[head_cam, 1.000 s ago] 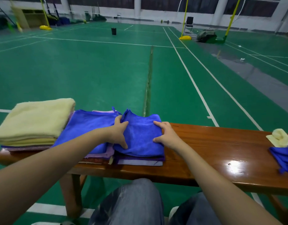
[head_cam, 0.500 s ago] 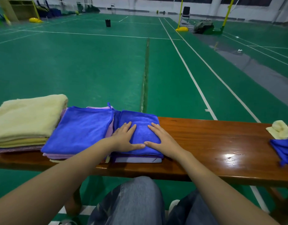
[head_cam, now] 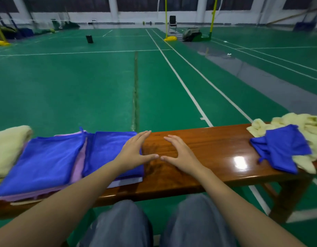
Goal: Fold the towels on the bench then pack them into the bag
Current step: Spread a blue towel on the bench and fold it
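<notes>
My left hand [head_cam: 134, 152] lies flat with straight fingers, holding nothing, its palm on the right edge of the folded blue towel [head_cam: 109, 154]. My right hand [head_cam: 181, 155], just as flat and empty, is over bare tabletop [head_cam: 216, 148]. Half a second ago both pressed that towel, so I judge this fold finished and the next one due. Folded stacks [head_cam: 43, 163] fill the tabletop's left end. The loose pile [head_cam: 282, 148] of blue and yellow towels waits at the right end. I see no bag on the tabletop, and no writing I can read.
</notes>
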The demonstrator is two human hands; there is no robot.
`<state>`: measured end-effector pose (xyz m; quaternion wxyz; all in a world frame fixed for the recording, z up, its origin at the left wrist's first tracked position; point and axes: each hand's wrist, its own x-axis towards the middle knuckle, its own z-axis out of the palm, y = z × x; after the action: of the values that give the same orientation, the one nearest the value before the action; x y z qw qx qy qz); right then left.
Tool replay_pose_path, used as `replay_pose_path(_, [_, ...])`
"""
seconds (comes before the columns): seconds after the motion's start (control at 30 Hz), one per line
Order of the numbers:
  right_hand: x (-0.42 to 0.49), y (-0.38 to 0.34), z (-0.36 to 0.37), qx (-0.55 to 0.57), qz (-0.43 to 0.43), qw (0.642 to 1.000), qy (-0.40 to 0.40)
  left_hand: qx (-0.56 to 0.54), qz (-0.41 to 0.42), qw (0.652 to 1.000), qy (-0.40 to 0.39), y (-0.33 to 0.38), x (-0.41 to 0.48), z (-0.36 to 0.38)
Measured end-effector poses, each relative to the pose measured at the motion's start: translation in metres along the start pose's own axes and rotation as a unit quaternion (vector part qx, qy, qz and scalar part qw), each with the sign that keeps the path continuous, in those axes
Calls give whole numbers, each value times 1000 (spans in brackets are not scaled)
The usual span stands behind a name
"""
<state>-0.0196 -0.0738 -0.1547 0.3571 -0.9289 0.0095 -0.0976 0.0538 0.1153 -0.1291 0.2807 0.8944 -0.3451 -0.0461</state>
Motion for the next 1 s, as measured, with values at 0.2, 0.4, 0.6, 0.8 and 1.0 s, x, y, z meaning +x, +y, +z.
replay_pose_path(0.2, [-44, 72, -65, -63, 125, 982, 129, -11, 47, 996, -69, 62, 37, 68])
replay_pose_path(0.4, [-84, 130, -115, -229, 265, 902, 253, -8, 65, 990, -125, 104, 59, 122])
replay_pose_path(0.6, [-104, 165, -129, -249, 412, 844, 237, -18, 66, 984, -166, 124, 66, 150])
replay_pose_path(0.8, [-105, 160, -129, -255, 361, 845, 300, -18, 64, 984, -164, 126, 67, 154])
replay_pose_path(1.0, [-99, 137, -119, -223, 321, 882, 263, -17, 64, 984, -165, 116, 57, 145])
